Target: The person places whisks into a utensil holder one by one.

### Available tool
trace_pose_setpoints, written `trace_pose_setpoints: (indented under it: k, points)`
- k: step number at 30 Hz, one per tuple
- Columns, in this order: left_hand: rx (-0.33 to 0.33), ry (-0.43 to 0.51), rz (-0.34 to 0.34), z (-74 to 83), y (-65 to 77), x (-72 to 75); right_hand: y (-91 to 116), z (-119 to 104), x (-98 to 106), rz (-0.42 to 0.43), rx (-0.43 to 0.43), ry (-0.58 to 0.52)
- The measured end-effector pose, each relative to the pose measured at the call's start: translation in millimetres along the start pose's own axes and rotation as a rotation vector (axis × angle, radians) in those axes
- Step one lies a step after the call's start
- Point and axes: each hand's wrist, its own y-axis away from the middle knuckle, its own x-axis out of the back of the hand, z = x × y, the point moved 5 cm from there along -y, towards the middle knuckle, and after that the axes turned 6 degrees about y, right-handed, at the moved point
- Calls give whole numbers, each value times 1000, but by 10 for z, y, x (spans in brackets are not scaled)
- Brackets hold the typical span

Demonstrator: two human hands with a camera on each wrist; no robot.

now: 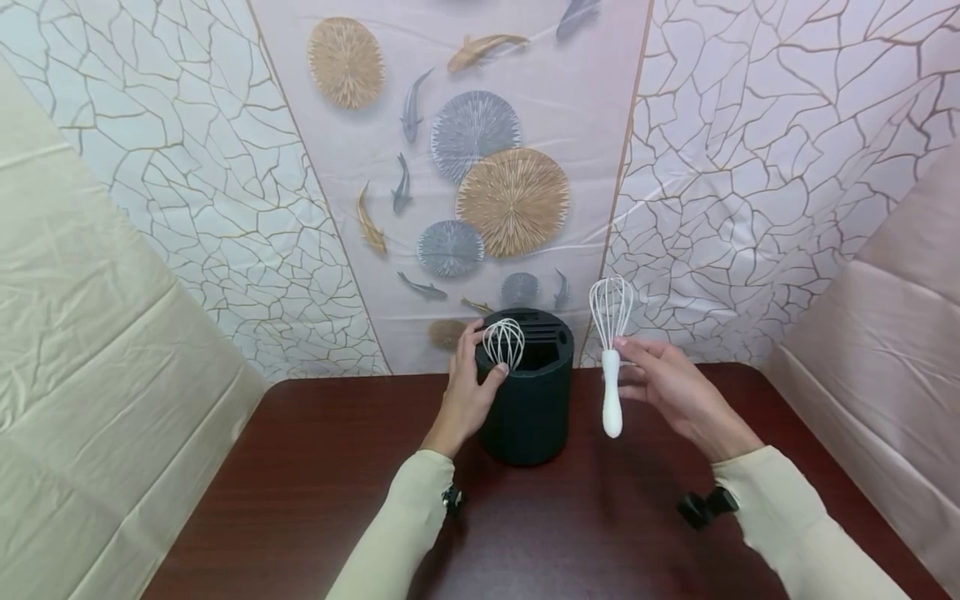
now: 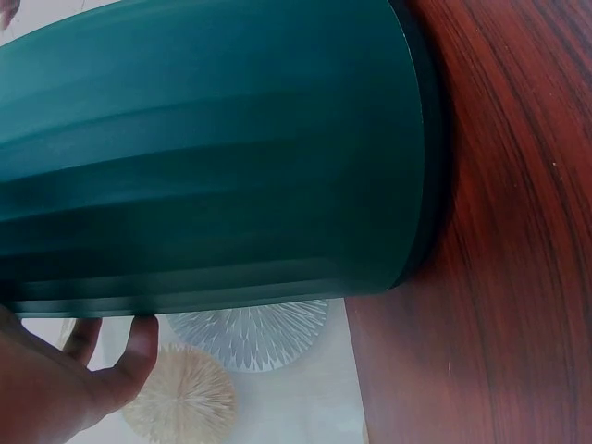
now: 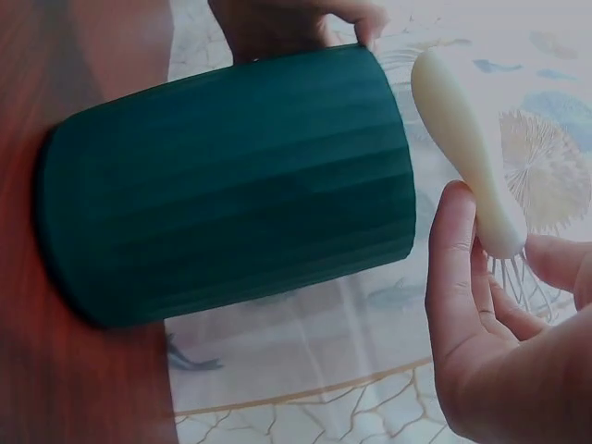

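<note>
A dark green, ribbed utensil holder [image 1: 525,417] stands upright on the table. My left hand [image 1: 468,387] grips its left side near the top, the thumb at the rim. The wire head of one whisk [image 1: 504,343] sticks out of the holder beside that thumb; its handle is hidden inside. To the right of the holder, my right hand [image 1: 671,387] pinches a second whisk [image 1: 612,392] where the wires meet the white handle. This whisk is held in the air, wires up and handle down, apart from the holder. In the right wrist view its handle [image 3: 462,139] shows beside the holder's rim.
The holder's top has a slotted divider [image 1: 543,332] behind a larger opening. Dark red-brown wood forms the table top [image 1: 337,500]. Patterned cloth [image 1: 675,208] hangs behind the table, and plain pale cloth [image 1: 97,350] hangs at the sides.
</note>
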Motion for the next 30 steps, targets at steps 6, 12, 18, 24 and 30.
trace_pose_setpoints:
  k: [6, 12, 18, 24, 30]
  points:
    - [2, 4, 1, 16, -13, 19, -93, -165, -105, -4, 13, 38]
    - [-7, 2, 8, 20, -3, 26, -180, -354, -161, 51, 30, 19]
    - [-5, 0, 9, -12, 0, 23, -264, -533, -224, 116, 57, 63]
    - [5, 1, 12, -17, 0, 17, -295, -665, -334, 218, 149, 166]
    - [12, 6, 10, 4, -1, 0, -287, -732, -407, 330, 301, 190]
